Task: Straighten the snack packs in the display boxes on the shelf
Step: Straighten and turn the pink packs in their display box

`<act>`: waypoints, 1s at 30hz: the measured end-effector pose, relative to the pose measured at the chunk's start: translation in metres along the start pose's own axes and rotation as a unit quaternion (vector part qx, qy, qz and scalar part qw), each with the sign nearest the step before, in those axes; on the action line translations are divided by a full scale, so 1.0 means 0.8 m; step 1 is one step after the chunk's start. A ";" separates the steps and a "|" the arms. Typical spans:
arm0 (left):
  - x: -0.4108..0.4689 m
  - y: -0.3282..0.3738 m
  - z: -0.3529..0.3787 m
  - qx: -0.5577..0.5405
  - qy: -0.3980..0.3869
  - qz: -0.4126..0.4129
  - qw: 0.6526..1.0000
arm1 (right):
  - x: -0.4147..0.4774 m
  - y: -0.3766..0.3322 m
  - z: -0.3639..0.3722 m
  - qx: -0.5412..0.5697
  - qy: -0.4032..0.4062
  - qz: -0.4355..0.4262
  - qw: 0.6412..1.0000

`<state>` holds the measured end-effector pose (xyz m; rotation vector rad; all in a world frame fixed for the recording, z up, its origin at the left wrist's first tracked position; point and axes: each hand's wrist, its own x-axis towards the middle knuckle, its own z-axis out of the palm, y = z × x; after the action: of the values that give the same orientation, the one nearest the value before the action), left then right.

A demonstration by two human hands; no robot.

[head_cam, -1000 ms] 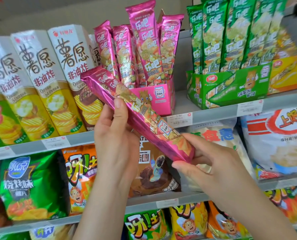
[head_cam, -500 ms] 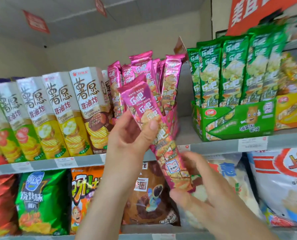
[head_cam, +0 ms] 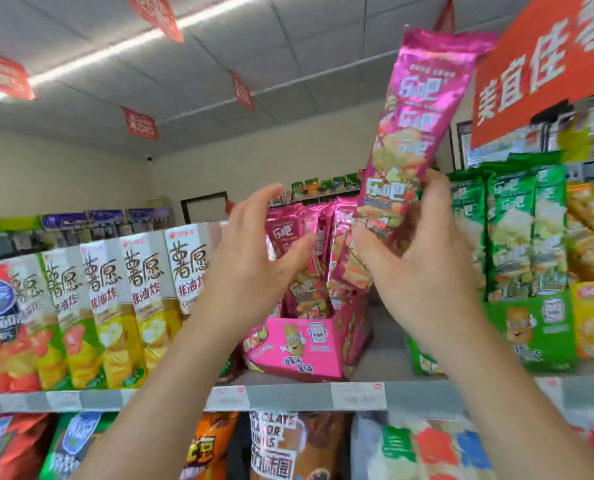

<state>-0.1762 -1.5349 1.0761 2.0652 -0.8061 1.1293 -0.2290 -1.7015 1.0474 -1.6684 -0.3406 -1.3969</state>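
Foil looks light, crinkly, probably slippery; my right hand [head_cam: 423,271] pinches the pink pack [head_cam: 423,109] low, upper right; left hand [head_cam: 254,258] spread, empty.

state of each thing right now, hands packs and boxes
right hand, grips the lower end of the raised pink pack
raised pink pack, upright, out of the box
left hand, open, fingers spread, holds nothing
pink display box, on the shelf, boxed pink packs lean unevenly
green packs, upright in the green display box
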 end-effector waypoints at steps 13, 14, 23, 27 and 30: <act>0.019 -0.019 -0.004 -0.091 -0.080 0.021 0.992 | -0.007 0.045 0.058 -0.184 -0.137 0.033 0.973; 0.021 -0.020 -0.004 -0.091 -0.082 0.018 0.992 | -0.012 0.046 0.058 -0.206 -0.153 0.032 0.966; 0.035 -0.015 0.001 0.014 -0.064 0.123 0.990 | -0.031 0.042 0.058 -0.297 -0.215 0.018 0.930; 0.041 -0.016 0.008 0.022 -0.083 0.132 0.988 | -0.028 0.034 0.047 -0.281 -0.249 0.058 0.925; 0.036 -0.021 0.015 0.031 -0.053 0.124 0.990 | -0.023 0.028 0.044 -0.278 -0.147 0.061 0.947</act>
<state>-0.1454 -1.5398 1.0920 2.1348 -1.1189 1.1963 -0.1971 -1.6810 1.0228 -2.3277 0.0028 -1.2142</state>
